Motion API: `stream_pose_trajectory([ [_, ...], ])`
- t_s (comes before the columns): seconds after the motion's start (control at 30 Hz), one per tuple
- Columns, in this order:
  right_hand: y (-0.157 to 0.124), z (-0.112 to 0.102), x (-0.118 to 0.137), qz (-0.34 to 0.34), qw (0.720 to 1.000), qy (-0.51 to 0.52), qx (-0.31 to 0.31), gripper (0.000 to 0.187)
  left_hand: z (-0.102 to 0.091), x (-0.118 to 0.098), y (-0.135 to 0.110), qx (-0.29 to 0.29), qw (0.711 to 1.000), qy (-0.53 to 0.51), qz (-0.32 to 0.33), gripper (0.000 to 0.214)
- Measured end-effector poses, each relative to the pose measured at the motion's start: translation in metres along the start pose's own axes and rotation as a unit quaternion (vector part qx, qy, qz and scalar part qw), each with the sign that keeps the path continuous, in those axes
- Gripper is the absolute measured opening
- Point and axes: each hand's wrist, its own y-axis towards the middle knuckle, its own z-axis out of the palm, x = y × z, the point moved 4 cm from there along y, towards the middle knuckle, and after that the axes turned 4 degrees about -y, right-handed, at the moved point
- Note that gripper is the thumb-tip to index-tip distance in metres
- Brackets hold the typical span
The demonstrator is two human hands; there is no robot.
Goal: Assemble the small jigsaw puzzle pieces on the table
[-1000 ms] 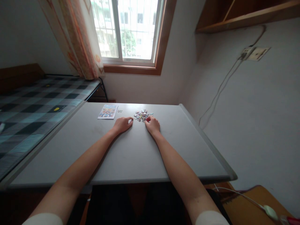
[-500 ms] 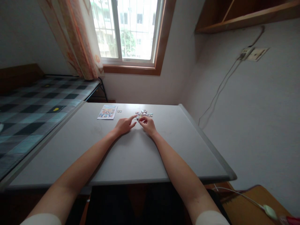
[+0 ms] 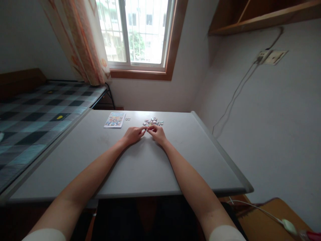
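A loose heap of small jigsaw puzzle pieces lies toward the far side of the table. Just in front of it my left hand and my right hand meet at the fingertips. Between them is a tiny dark jigsaw puzzle piece, pinched by the fingers of both hands. Left of the heap, a few puzzle pieces lie together in a small group. Beside that group is a printed picture sheet with a colourful drawing.
The grey-white table has a raised rim on its sides. A bed with a checked cover stands on the left. A window is behind, with a curtain. Cords hang on the right wall below a wooden shelf.
My left index finger has drawn down from the heap, and its fingertips have closed in against my right hand's. My right hand has shifted slightly left.
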Motion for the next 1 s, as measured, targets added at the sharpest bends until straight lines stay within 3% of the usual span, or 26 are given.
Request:
stream_pose_trajectory([
  [0.33,-0.0002,-0.0012,-0.0027,0.002,0.999,-0.034,-0.015,0.021,-0.0021,0.0024,0.0010,0.015,0.999,-0.010,-0.034,0.040],
  [1.0,-0.0012,-0.0010,0.0007,-0.017,0.998,-0.060,-0.015,0.016,-0.0022,0.0039,0.0016,0.013,0.998,-0.022,-0.050,0.045],
])
